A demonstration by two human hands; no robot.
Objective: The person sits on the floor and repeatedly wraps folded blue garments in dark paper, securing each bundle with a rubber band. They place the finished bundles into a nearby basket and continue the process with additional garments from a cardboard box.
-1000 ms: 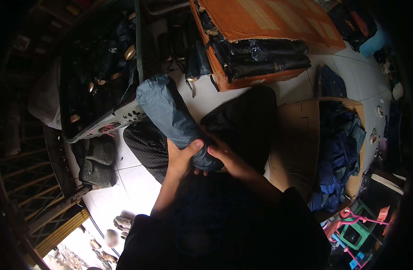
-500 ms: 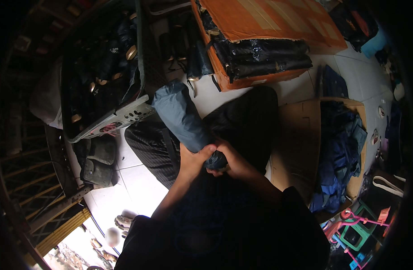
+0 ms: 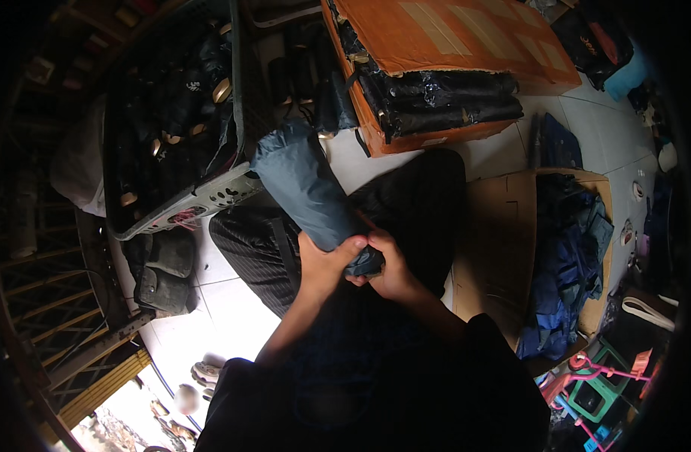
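Note:
A grey-blue folded umbrella (image 3: 304,181), its cloth wrapped into a thick roll, slants up and to the left over my lap. My left hand (image 3: 324,262) wraps its lower part, the thumb lying across the cloth. My right hand (image 3: 390,267) grips the lower end from the right side, its thumb close to the left thumb. Most of the fingers are behind the roll, and the bottom end is partly covered by my hands. Under it are my crossed legs in dark striped trousers (image 3: 405,188).
At the far left stands a grey plastic basket (image 3: 210,197) of dark bundles. An orange carton (image 3: 466,38) holds black plastic-wrapped packs. Dark folded umbrellas (image 3: 332,102) lie between them. On the right, an open cardboard box (image 3: 496,241) contains blue cloth. A dark pouch (image 3: 164,271) lies left.
My right hand has shifted its grip slightly, with its thumb now raised beside the roll. The umbrella's lower end has turned a little; my left hand stays nearly in place.

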